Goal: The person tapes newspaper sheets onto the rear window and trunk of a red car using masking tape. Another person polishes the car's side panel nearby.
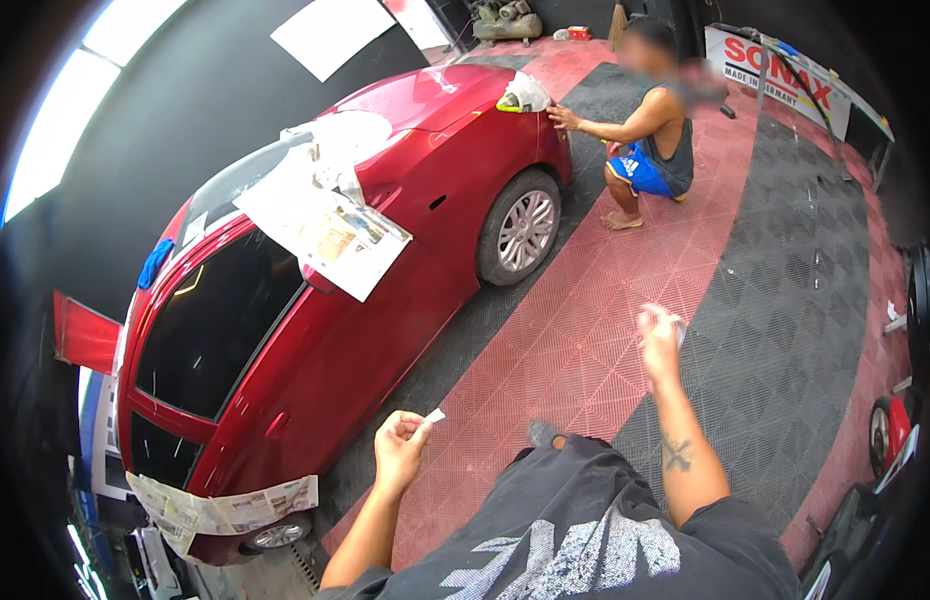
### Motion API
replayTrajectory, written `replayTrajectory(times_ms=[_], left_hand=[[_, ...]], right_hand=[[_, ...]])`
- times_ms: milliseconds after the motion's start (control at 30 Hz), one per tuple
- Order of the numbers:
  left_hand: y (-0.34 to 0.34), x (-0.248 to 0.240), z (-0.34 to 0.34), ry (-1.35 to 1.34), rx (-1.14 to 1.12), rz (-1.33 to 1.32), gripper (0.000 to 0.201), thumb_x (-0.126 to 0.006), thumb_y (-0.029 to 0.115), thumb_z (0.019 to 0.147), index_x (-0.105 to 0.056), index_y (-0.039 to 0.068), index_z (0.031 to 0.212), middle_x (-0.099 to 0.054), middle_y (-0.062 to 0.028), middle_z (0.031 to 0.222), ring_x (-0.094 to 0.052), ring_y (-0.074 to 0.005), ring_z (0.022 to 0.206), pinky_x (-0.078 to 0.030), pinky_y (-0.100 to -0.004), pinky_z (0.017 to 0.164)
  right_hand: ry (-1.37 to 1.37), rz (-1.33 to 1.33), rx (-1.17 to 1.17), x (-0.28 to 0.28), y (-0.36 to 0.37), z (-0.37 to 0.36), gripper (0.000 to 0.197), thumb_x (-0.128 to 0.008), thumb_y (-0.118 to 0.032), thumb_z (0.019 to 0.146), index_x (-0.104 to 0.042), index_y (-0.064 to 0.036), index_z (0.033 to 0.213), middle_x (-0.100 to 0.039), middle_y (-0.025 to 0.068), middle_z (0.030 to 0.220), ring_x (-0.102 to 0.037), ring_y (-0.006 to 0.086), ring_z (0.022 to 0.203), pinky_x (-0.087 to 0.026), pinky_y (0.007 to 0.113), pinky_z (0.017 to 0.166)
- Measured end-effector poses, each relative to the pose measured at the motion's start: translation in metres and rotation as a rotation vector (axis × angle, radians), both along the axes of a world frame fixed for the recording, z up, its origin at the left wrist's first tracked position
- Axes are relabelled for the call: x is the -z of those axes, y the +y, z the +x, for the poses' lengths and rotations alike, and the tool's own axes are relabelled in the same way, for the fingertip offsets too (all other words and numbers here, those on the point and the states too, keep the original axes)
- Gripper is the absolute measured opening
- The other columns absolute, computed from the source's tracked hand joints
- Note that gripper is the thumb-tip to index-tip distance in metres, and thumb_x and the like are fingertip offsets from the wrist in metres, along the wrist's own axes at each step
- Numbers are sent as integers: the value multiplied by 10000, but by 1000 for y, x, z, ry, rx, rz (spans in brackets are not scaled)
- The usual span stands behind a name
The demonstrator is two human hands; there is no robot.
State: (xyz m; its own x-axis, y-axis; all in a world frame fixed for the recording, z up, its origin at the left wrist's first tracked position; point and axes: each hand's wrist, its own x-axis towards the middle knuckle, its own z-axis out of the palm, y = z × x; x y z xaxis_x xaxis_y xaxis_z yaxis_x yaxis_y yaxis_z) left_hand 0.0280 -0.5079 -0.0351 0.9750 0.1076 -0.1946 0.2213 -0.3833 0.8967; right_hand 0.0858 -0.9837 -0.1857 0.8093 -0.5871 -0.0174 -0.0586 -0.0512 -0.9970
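Between the thumb and fingers of my left hand is pinched a small white strip, which looks like paper or tape. It is held in the air beside the red car, not touching it. My right hand is raised over the floor, away from the car. Its fingers are curled and slightly blurred, with a pale edge of something at their right side that I cannot make out. Newspaper sheets hang over the car's side near the windshield, and more newspaper covers the rear end above the wheel.
A co-worker squats at the car's front corner, one hand by the white-covered headlight. A blue cloth lies on the roof. Red and grey floor tiles run alongside the car. An air compressor stands at the back.
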Motion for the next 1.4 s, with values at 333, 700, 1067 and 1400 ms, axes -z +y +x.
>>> replayTrajectory(times_ms=[333,700,1067,1400], left_hand=[[-137,7,-24,-54,267,113,128,-837,74,1026,-776,9,1118,-798,-56,935,-733,-82,859,-614,-271,762],[-104,22,24,-73,408,138,167,-866,115,1003,-791,23,1120,-815,-77,932,-761,-118,842,-628,-302,782],[29,39,132,-27,400,176,333,-900,180,972,-778,45,1252,-837,-100,1007,-800,-162,910,-643,-343,834],[88,116,339,-58,168,9,1266,-1010,422,835,-275,-120,1712,-425,-398,1689,-509,-432,1572,-467,-517,1264]], right_hand=[[170,266,-1013,-47,124,-66,310,-852,-303,1042,-831,-20,1168,-767,4,900,-654,84,793,-549,311,758],[109,267,-1022,-28,151,-32,246,-834,-197,1056,-803,-8,1211,-739,11,1020,-666,88,915,-563,287,830],[69,-28,-925,-29,279,73,254,-814,-287,1067,-825,-40,1123,-780,25,936,-690,110,835,-556,329,748],[125,-80,-182,7,285,141,81,-779,-104,1042,-769,-26,1021,-674,-24,840,-583,82,751,-484,306,674]])
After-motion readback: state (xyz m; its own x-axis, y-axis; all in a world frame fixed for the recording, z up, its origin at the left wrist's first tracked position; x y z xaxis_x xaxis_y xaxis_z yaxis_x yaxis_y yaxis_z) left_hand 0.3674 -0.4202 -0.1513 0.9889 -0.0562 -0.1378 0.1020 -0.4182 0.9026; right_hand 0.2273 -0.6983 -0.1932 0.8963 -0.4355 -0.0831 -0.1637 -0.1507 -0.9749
